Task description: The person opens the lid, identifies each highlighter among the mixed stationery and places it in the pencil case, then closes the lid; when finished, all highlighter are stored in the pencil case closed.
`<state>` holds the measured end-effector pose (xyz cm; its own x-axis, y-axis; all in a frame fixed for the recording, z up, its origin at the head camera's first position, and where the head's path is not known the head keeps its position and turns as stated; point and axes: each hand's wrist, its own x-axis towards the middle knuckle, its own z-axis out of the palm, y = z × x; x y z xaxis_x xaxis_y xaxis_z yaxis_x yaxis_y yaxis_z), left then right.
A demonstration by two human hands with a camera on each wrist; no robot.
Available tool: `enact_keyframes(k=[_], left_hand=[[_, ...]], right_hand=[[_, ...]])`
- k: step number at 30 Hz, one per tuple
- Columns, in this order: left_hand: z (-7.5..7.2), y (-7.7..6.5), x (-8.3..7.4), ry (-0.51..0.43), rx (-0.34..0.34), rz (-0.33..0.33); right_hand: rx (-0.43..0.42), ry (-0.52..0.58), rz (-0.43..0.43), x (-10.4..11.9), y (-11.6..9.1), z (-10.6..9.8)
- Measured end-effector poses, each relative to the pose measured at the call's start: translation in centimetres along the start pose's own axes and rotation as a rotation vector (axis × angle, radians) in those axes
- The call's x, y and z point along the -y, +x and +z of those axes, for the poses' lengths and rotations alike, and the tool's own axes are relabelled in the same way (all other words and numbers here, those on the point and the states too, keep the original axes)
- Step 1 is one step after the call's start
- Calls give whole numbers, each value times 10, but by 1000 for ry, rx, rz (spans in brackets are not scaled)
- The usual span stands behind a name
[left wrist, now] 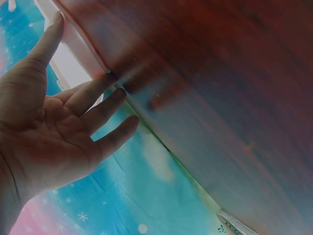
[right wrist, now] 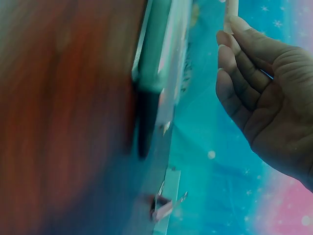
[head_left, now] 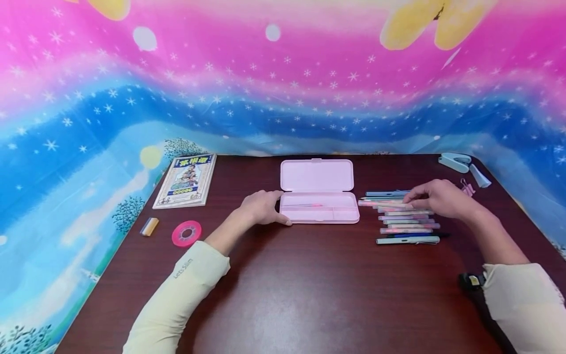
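Note:
A pink pencil case (head_left: 345, 215) lies with its lid raised in the middle of the table. One slim pen with a pink end (head_left: 316, 205) rests in its long compartment. My left hand (head_left: 263, 206) touches the case's left side, thumb at the front corner; its fingers look extended in the left wrist view. To the right, my right hand (head_left: 439, 197) pinches a pale pen (right wrist: 231, 12) between thumb and fingertips, over the back of a row of pens. A light green pen with a clip (head_left: 407, 240) is frontmost in that row.
On the left are a book (head_left: 185, 181), a pink roll of tape (head_left: 180, 237) and a small eraser (head_left: 150, 226). At the back right corner stand a pale stapler (head_left: 454, 162) and a pink binder clip (head_left: 466, 187). Patterned cloth hangs behind the table.

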<state>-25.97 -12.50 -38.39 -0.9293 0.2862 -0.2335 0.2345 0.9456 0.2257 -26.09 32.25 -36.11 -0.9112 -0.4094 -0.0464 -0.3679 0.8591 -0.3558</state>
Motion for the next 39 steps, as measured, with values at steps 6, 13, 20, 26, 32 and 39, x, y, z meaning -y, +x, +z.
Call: enact_keyframes(k=[6,13,20,26,32,39], left_hand=[[0,0,0,-3,-3,-2],[-1,0,0,-6,3,-2],[-1,0,0,-3,1,-1],[0,-1,0,-5,-1,-1],[0,-1,-1,3,1,-1],[0,-1,0,6,1,-1]], right_hand=[[-51,18,-34,19,18,1],[-47,57,-60,38,39,9],[-12,87,-61,56,61,17],[-7,53,-104,69,79,24],[6,53,-114,78,92,29],[23,28,-134,92,105,39]])
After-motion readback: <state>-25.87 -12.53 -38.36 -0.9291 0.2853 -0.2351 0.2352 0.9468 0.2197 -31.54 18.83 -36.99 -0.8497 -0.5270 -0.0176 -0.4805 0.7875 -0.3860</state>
